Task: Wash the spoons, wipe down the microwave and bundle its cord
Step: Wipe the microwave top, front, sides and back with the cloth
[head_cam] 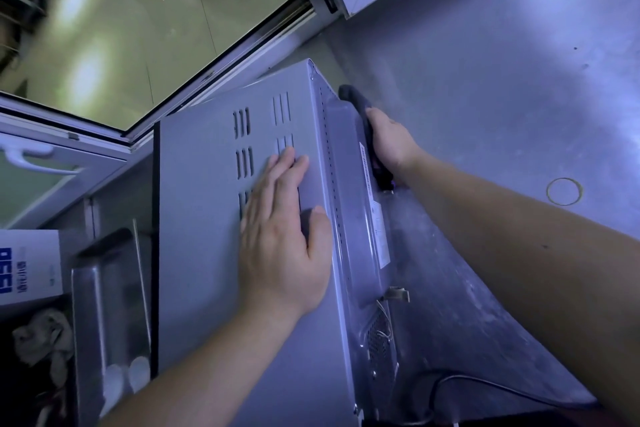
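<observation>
1. Microwave (201, 253) sits on the grey counter (485, 97), just beside an open window (104, 146). We look down on its top and its back.
2. Our left hand (284, 236) lies flat on the top, over the little air slots. Its fingers are straight and close together, and it holds nothing.
3. Our right hand (389, 142) holds a dark cloth (356, 100) against the back of the microwave, near the far corner.
4. The cord (450, 377) comes out low at the back and lies loose on the counter.
5. To the left we see a metal tray (93, 305), a white box (27, 263) with blue letters, and a crumpled rag (41, 340).
</observation>
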